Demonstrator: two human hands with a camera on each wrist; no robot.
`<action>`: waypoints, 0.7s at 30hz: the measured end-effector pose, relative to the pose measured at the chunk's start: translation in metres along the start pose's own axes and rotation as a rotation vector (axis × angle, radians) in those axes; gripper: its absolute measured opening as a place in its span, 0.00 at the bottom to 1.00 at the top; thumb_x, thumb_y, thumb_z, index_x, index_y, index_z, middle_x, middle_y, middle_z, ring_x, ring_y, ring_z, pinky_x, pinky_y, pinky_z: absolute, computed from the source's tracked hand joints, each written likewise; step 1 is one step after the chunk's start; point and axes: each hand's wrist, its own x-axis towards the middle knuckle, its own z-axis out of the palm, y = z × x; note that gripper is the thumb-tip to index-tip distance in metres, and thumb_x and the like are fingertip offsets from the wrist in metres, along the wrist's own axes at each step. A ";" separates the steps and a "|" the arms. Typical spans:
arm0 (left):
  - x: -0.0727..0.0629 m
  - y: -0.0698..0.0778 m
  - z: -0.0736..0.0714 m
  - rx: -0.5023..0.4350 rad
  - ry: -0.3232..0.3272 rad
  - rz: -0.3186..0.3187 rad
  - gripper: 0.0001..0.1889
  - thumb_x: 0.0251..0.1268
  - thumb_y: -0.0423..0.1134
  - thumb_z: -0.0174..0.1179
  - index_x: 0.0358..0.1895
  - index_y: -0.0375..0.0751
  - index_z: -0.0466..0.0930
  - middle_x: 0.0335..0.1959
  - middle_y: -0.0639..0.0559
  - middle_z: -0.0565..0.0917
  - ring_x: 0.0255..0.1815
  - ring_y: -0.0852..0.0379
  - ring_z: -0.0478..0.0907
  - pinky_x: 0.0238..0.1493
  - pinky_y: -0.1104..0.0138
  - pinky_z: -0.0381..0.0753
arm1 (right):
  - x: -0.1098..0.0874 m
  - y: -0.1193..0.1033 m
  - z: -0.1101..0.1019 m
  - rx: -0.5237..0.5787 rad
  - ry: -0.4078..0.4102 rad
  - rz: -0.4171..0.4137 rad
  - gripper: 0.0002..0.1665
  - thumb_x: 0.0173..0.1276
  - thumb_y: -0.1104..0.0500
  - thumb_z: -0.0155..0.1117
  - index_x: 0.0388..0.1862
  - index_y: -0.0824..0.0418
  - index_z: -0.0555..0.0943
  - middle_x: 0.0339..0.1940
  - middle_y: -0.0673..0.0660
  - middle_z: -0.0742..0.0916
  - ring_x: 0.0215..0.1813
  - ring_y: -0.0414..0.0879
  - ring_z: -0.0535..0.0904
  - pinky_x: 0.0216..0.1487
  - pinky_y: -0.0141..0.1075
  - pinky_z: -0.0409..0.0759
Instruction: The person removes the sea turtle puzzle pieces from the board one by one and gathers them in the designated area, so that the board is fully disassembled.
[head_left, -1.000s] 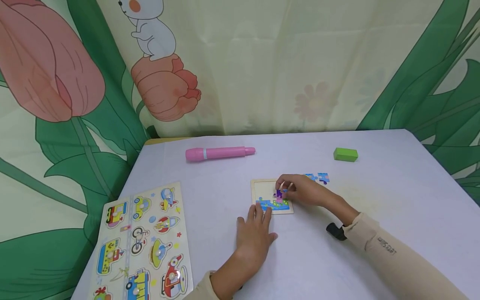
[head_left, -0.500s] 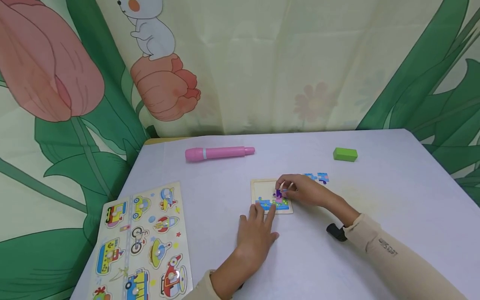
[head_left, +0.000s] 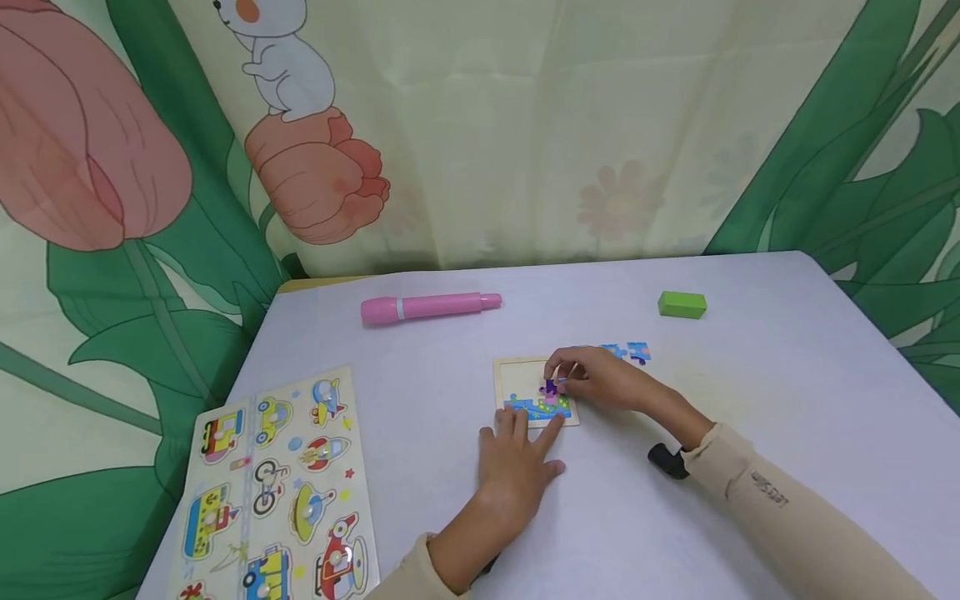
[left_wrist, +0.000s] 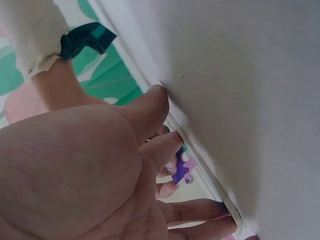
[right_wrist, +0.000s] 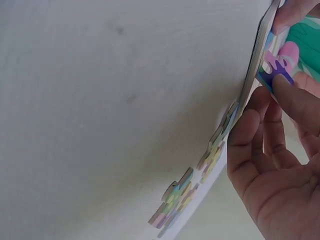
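A small wooden jigsaw tray (head_left: 521,373) lies in the middle of the table, its lower rows filled with blue and green pieces. My right hand (head_left: 606,380) pinches a purple jigsaw piece (right_wrist: 276,71) between thumb and fingers, down at the tray's right side. In the head view those fingers partly cover the piece. My left hand (head_left: 513,477) reaches in from the front with fingers extended, fingertips at the tray's front edge. The left wrist view shows the purple piece (left_wrist: 181,172) beyond the left fingers.
Several loose jigsaw pieces (head_left: 638,351) lie just behind my right hand. A knob puzzle board (head_left: 300,454) with vehicle pictures takes up the left side. Farther back are a pink torch-shaped object (head_left: 435,307) and a green block (head_left: 682,304).
My left index finger has spread rightward along the tray's front edge. The right hand keeps its pinch on the purple piece in nearly the same place. The head view has shifted slightly.
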 end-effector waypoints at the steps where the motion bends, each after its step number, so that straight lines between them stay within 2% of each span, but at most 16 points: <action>1: 0.000 0.000 0.000 0.001 -0.004 0.000 0.33 0.75 0.69 0.45 0.81 0.75 0.55 0.70 0.46 0.71 0.73 0.46 0.68 0.59 0.55 0.76 | 0.000 0.000 0.000 0.003 0.002 -0.007 0.12 0.71 0.70 0.65 0.47 0.56 0.83 0.41 0.50 0.87 0.43 0.46 0.82 0.50 0.45 0.81; 6: 0.000 -0.001 -0.002 0.011 -0.020 -0.003 0.33 0.75 0.69 0.44 0.81 0.76 0.53 0.71 0.47 0.71 0.73 0.46 0.67 0.59 0.55 0.76 | -0.003 0.000 -0.002 0.034 0.058 -0.007 0.12 0.71 0.71 0.65 0.47 0.56 0.83 0.41 0.51 0.86 0.44 0.48 0.82 0.50 0.46 0.81; 10: 0.000 0.000 -0.001 0.030 -0.027 0.004 0.33 0.76 0.68 0.44 0.81 0.77 0.52 0.71 0.47 0.70 0.74 0.47 0.67 0.59 0.55 0.77 | -0.012 -0.002 -0.014 0.092 0.149 0.044 0.12 0.71 0.70 0.66 0.49 0.58 0.83 0.43 0.55 0.86 0.45 0.51 0.83 0.47 0.43 0.82; 12: 0.000 0.000 -0.001 0.032 -0.029 0.007 0.32 0.76 0.68 0.44 0.81 0.77 0.53 0.71 0.47 0.70 0.74 0.47 0.66 0.59 0.55 0.77 | -0.020 0.000 -0.026 0.115 0.169 0.099 0.12 0.72 0.69 0.66 0.51 0.59 0.84 0.45 0.57 0.86 0.45 0.53 0.84 0.44 0.43 0.83; 15: 0.000 -0.001 -0.001 0.030 -0.029 0.014 0.32 0.76 0.67 0.45 0.81 0.76 0.53 0.71 0.46 0.70 0.74 0.46 0.66 0.59 0.55 0.76 | -0.034 0.009 -0.046 0.112 0.165 0.199 0.13 0.73 0.68 0.65 0.54 0.60 0.84 0.47 0.60 0.86 0.47 0.55 0.83 0.45 0.44 0.84; 21: -0.002 -0.002 -0.002 -0.006 -0.009 0.025 0.33 0.76 0.65 0.48 0.81 0.74 0.55 0.69 0.44 0.70 0.73 0.44 0.67 0.58 0.53 0.77 | -0.064 0.035 -0.077 0.087 0.079 0.366 0.15 0.75 0.66 0.62 0.58 0.65 0.83 0.50 0.62 0.86 0.43 0.52 0.82 0.40 0.41 0.83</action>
